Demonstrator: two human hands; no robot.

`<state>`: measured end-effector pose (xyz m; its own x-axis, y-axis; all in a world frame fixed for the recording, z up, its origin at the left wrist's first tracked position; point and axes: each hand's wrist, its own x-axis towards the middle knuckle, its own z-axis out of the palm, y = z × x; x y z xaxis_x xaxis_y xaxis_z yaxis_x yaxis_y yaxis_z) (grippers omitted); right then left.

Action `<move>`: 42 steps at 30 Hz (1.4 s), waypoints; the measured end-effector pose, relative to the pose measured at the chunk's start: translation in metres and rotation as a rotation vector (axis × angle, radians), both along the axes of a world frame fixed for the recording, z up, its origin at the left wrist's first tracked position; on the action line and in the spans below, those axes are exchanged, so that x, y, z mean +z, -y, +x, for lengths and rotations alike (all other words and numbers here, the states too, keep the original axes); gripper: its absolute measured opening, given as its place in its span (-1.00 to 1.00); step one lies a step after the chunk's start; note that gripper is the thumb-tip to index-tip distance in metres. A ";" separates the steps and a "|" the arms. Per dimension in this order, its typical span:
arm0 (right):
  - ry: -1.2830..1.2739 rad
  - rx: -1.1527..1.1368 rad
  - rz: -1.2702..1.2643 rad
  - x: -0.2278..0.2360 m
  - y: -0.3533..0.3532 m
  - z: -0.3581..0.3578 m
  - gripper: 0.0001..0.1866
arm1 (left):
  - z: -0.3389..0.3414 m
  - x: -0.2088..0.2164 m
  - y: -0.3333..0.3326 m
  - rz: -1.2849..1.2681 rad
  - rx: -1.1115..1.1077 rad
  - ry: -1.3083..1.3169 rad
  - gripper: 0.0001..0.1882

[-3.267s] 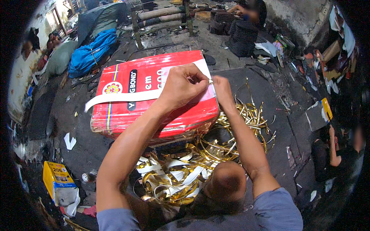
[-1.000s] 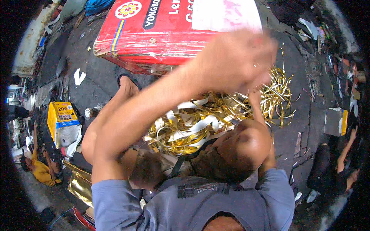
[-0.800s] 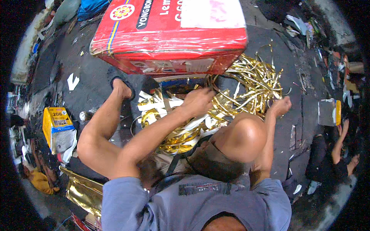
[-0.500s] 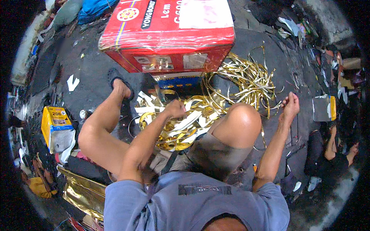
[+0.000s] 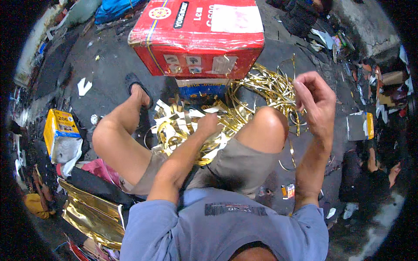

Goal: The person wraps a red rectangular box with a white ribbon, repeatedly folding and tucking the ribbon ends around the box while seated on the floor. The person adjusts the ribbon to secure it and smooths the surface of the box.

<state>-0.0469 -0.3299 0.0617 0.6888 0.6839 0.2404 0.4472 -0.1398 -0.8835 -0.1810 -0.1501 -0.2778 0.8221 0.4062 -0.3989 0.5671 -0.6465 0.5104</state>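
My left hand [image 5: 209, 124] is closed over a heap of flat gold-and-white strips [image 5: 172, 130] between my legs. A pale strip shows at its fingertips, though the fingers partly hide the grip. Raised beside my right knee, my right hand [image 5: 320, 102] has its fingers curled toward the thumb. Whatever it may pinch is too small to make out. Just beyond that hand lies a tangle of thin gold cords [image 5: 272, 85], running in loops toward the heap.
A red carton [image 5: 200, 50] stands ahead on a blue-and-white box [image 5: 202, 88]. A yellow box [image 5: 61, 130] sits at the left, with a gold sheet [image 5: 93, 217] nearer me. At the right are a white-and-yellow container [image 5: 360, 126] and another person's arm [image 5: 372, 161].
My right hand has risen and come inward, and looks larger. My left hand has shifted slightly right over the strips. The whole view has tilted a little.
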 end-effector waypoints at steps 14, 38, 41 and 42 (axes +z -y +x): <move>0.346 0.446 -0.241 0.030 0.007 -0.012 -0.62 | -0.022 0.243 -0.035 -0.153 -0.298 0.395 -0.71; -0.057 0.800 0.079 0.048 -0.089 -0.024 -0.20 | -0.075 0.395 -0.087 -0.322 -0.186 0.691 -0.77; -0.374 0.778 -0.107 0.051 -0.110 -0.016 -0.51 | -0.048 0.396 -0.109 -0.472 -0.153 0.739 -0.76; -0.448 0.756 -0.183 0.059 -0.115 -0.011 -0.62 | -0.047 0.406 -0.129 -0.438 -0.115 0.583 -0.74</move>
<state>-0.0583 -0.2150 0.1206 0.0422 0.9941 -0.1000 0.0954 -0.1036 -0.9900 -0.2277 -0.0209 0.1284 0.9781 0.2081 0.0101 0.0654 -0.3530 0.9333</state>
